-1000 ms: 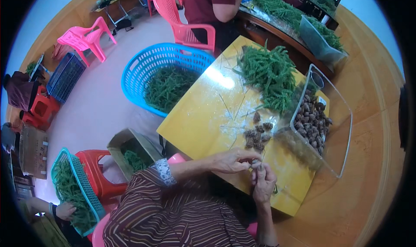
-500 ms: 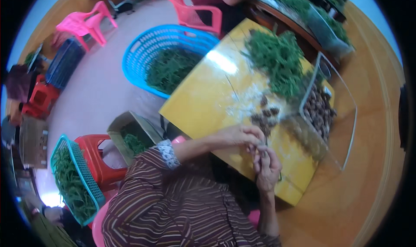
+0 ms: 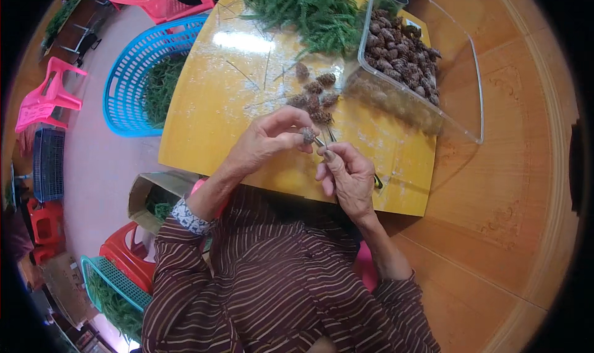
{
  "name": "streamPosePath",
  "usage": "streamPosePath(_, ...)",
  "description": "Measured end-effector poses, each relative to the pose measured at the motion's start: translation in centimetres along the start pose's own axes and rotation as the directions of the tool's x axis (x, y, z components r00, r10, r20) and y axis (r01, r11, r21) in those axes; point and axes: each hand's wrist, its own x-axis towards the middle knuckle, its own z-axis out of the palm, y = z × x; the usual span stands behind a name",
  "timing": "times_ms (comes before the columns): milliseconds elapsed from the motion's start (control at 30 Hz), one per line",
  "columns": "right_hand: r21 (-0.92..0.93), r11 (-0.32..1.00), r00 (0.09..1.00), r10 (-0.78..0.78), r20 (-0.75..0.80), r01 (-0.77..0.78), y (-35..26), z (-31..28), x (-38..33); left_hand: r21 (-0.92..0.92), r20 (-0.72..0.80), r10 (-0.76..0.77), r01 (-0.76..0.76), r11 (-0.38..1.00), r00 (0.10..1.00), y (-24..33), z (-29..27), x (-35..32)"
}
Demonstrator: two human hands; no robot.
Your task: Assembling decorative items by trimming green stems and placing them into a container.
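My left hand [image 3: 272, 139] pinches a small brown pine cone [image 3: 307, 136] between thumb and fingers, above the near part of the yellow table. Close against it, my right hand [image 3: 351, 176] is closed on a thin metal tool [image 3: 319, 142] whose tip meets the cone; the fingers hide most of it. A dark handle [image 3: 378, 181] shows beside the right hand, and I cannot tell whether it belongs to the same tool. Just beyond my hands lies a small heap of loose pine cones [image 3: 314, 94].
A clear plastic bin [image 3: 396, 99] of pine cones stands right on the yellow table [image 3: 204, 118]. Green artificial sprigs [image 3: 309, 12] are piled at the far side. Left are a blue basket [image 3: 124, 99] with greenery, a cardboard box [image 3: 139, 195], a red stool [image 3: 127, 254] and a teal basket [image 3: 117, 279].
The whole view has shifted, bringing the table and hands nearer and more to the left. The cone in my left hand now shows plainly, with both hands still close together.
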Motion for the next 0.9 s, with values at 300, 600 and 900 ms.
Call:
streamPosePath(300, -0.058, 0.998, 1.0, 0.02, 0.002, -0.02, 0.4, -0.5, 0.1, 0.033, 0.088, 0.053, -0.056, 0.998, 0.995, -0.9, 0.0, 0.0)
streamPosePath(600, -0.081, 0.996, 0.999, -0.02, 0.048, 0.024, 1.1, -1.0, 0.4, 0.023, 0.143, 0.071, -0.075, 0.997, 0.987, -1.2, 0.0, 0.1)
streamPosePath(900, -0.123, 0.992, 0.999, -0.008, 0.051, 0.015, 1.4, -1.3, 0.4, 0.083, 0.14, 0.053, -0.065, 0.994, 0.989, -1.5, -0.1, -0.1)
